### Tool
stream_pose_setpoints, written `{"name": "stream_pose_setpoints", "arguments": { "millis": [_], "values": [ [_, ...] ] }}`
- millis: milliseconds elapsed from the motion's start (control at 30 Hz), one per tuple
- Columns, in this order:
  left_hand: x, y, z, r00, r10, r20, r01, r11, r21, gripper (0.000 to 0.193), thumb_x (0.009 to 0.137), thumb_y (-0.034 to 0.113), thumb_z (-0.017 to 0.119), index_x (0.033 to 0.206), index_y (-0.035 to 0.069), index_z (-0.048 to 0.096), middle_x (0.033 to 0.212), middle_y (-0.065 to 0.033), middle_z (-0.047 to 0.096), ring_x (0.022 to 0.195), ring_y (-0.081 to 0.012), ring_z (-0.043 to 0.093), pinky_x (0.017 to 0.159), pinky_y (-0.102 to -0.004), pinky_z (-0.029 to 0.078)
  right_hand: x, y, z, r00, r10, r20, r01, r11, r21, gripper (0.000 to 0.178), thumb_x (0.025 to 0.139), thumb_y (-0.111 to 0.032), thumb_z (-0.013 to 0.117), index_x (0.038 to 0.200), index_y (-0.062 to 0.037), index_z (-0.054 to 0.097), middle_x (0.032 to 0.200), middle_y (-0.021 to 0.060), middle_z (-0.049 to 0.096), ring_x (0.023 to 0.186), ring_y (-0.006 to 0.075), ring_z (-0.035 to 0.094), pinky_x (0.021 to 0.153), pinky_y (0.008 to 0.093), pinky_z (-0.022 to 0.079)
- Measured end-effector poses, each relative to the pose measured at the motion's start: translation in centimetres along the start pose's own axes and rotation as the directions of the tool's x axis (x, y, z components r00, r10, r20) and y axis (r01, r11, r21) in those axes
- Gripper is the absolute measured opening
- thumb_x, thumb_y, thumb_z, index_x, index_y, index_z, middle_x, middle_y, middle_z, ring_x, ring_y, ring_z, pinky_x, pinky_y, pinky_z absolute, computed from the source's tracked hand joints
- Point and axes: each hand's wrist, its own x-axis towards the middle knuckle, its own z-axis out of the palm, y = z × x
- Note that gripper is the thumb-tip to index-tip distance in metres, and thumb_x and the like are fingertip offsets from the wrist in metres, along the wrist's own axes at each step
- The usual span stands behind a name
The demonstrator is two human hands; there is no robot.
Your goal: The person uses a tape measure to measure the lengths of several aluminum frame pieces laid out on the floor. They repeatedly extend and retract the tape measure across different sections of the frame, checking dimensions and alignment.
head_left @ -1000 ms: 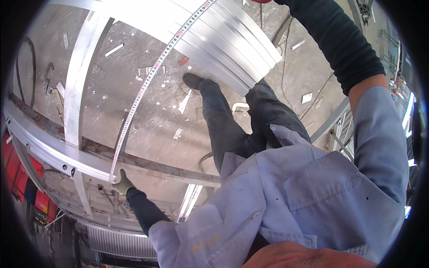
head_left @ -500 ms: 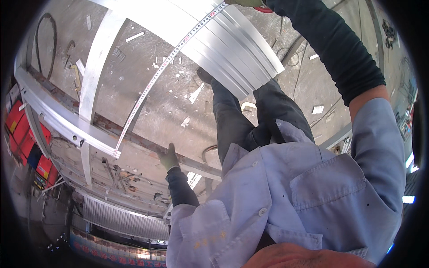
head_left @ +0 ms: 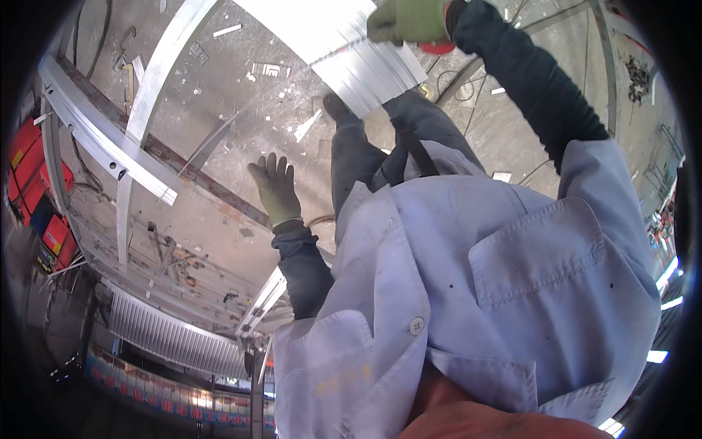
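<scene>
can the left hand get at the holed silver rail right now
Probably yes: the left hand looks empty, fingers spread, and nothing seems to block its way to the holed silver rail, though it must likely stretch leftward.

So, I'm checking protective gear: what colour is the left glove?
The left glove is olive green, shown best in the head view.

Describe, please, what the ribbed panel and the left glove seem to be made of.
Ribbed panel: probably bare aluminium, smooth and shiny, judging by its silvery glare. Left glove: likely fabric, matt green, fitting closely without shine; any coating is unclear.
</scene>
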Motion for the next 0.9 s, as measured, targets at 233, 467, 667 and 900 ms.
{"name": "stream_pose_setpoints", "arguments": {
  "millis": [233,467,667,900],
  "values": [
    [1.9,2.2,-1.2,0.99,0.022,0.139,0.045,0.888,-0.457,0.121,0.09,0.086,0.058,0.164,-0.004,0.024,0.169,-0.025,0.032,0.152,-0.0456,0.039,0.125,-0.0576,0.039,-8.6,-3.4,13.5,0.986,-0.096,-0.139,0.093,0.995,-0.024,0.026,0.101,-0.032,0.069,0.112,-0.0098,0.078,0.095,0.0125,0.078,0.085,0.0289,0.074,0.082,0.0404,0.058],
    [4.2,5.8,-13.2,0.88,0.418,0.226,-0.253,0.815,-0.522,0.069,0.094,0.068,0.069,0.123,0.005,0.072,0.113,-0.0125,0.076,0.104,-0.027,0.07,0.1,-0.0456,0.053,-16.6,-6.1,25.0,0.99,0.116,-0.077,-0.078,0.921,0.381,0.028,0.101,-0.035,0.069,0.109,-0.0107,0.079,0.098,0.0106,0.079,0.089,0.028,0.075,0.082,0.0412,0.058],
    [5.0,14.1,-19.3,0.896,0.444,0.012,-0.424,0.863,-0.276,0.045,0.107,0.036,0.054,0.132,-0.001,0.063,0.12,-0.0122,0.068,0.117,-0.0318,0.065,0.101,-0.0445,0.056,-22.0,-6.6,30.1,0.973,0.03,-0.23,0.049,0.943,0.331,0.045,0.097,-0.046,0.071,0.122,-0.009,0.077,0.113,0.0138,0.078,0.104,0.0305,0.072,0.092,0.0427,0.055],
    [-1.4,13.3,1.6,0.702,0.355,0.617,-0.315,0.932,-0.178,0.057,0.111,0.049,0.057,0.14,0.001,0.058,0.124,-0.0138,0.068,0.114,-0.0307,0.067,0.107,-0.046,0.053,-26.8,-4.9,31.1,0.903,0.161,-0.398,-0.033,0.95,0.31,0.058,0.094,-0.058,0.073,0.124,-0.0087,0.078,0.111,0.0171,0.077,0.107,0.033,0.072,0.092,0.0435,0.055]
  ]
}}
